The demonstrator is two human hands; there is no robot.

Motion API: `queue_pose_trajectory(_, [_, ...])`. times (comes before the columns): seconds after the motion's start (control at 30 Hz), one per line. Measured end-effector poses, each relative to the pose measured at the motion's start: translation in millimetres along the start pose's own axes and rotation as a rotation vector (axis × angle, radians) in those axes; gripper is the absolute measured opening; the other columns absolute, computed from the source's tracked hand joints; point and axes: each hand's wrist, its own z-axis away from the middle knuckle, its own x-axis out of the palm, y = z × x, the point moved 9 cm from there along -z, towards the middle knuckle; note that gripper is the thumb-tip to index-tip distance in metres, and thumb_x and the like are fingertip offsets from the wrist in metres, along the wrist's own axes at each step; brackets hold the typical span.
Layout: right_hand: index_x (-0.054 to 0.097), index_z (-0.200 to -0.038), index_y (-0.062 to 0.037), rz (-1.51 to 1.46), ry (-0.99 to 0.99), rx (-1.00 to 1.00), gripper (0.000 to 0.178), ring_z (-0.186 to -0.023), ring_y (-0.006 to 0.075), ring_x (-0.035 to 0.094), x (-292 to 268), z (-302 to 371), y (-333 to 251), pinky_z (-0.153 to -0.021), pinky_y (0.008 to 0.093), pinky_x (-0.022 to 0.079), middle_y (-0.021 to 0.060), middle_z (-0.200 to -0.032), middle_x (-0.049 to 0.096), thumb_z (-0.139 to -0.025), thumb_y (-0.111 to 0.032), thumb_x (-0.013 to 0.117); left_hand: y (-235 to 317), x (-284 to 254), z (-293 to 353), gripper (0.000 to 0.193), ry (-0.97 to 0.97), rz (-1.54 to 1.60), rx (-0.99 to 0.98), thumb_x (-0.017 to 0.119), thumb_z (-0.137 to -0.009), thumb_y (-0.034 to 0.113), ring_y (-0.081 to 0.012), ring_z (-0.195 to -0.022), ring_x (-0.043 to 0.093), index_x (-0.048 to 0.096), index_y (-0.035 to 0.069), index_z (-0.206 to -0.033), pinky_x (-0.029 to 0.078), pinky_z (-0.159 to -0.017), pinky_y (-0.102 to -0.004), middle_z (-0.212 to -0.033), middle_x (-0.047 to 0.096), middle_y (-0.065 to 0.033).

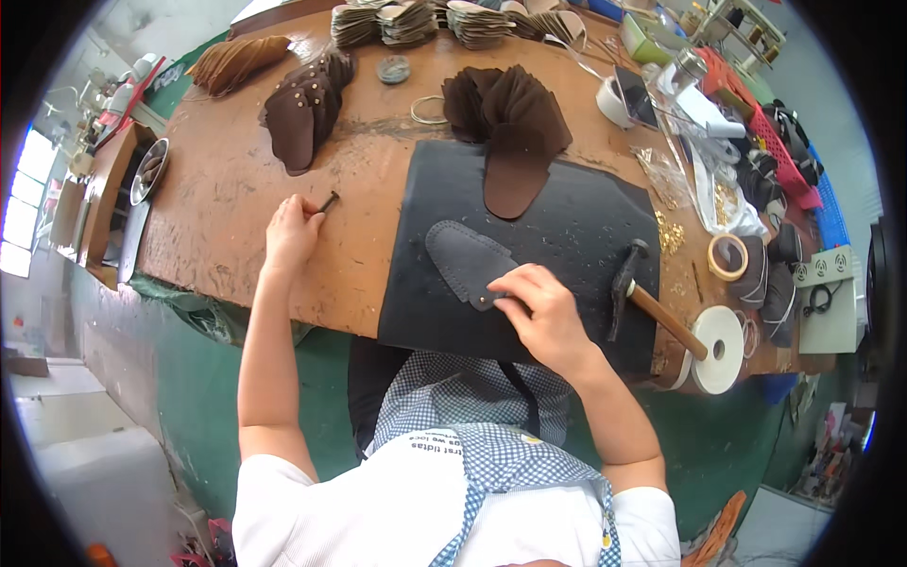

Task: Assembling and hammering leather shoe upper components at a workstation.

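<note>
Touching one rod (329, 201), one grey piece (465, 259)

Taking the grey piece as the dial's centre, two hands are showing: one left (291, 231), just past 9, and one right (543, 317), at 4. One piece (465, 260) is lying on one mat (406, 274). One tool (329, 201) is pointing out at 10; one hammer (661, 314) is resting at 3. Three stacks are standing by: tan (238, 62) and studded (300, 113) between 10 and 11, brown (510, 104) between 12 and 1. One bowl (151, 170) is sitting between 9 and 10.
</note>
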Motion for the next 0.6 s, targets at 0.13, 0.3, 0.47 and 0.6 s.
queue_pose_trajectory(0.13, [0.071,-0.096,-0.0014,0.175,0.342,0.131,0.013,-0.089,0.0249,0.068,-75.4,32.9,6.5,-0.079,0.0346,0.053,0.0120,-0.094,0.068,-0.084,0.004,0.069,15.4,-3.1,11.3,0.019,0.027,0.000,0.012,0.068,-0.091,0.013,-0.0288,-0.089,0.067,0.058,0.002,-0.102,0.052,-0.082,-0.0392,-0.092,0.068,-0.0139])
queue_pose_trajectory(0.3, [0.068,-0.100,0.0012,0.309,0.462,0.454,0.012,-0.080,0.0227,0.066,-155.3,88.0,61.7,-0.072,0.0326,0.054,0.0112,-0.095,0.066,-0.089,0.004,0.065,111.2,-7.2,73.9,0.011,-0.105,0.753,0.014,0.055,-0.099,0.002,-0.0182,-0.089,0.066,0.056,-0.002,-0.109,0.051,-0.081,-0.0300,-0.091,0.066,-0.0102])
queue_pose_trajectory(0.47, [0.069,-0.100,-0.0027,0.453,0.250,0.061,0.021,-0.095,0.0317,0.066,-94.5,52.1,14.8,-0.085,0.0410,0.053,0.0125,-0.102,0.068,-0.080,0.001,0.072,179.9,14.5,115.2,0.009,-0.305,0.850,0.160,0.053,-0.100,0.002,-0.0159,-0.085,0.064,0.058,0.000,-0.108,0.051,-0.080,-0.0299,-0.090,0.065,-0.0081])
queue_pose_trajectory(0.6, [0.068,-0.105,0.0040,0.631,-0.036,-0.471,0.030,-0.108,0.0306,0.066,-7.4,11.0,-31.4,-0.094,0.0425,0.052,0.0153,-0.111,0.070,-0.077,-0.004,0.069,182.4,13.1,109.3,0.010,-0.297,1.131,0.064,0.052,-0.102,0.002,-0.0111,-0.082,0.063,0.059,-0.001,-0.109,0.053,-0.079,-0.0263,-0.095,0.069,-0.0065])
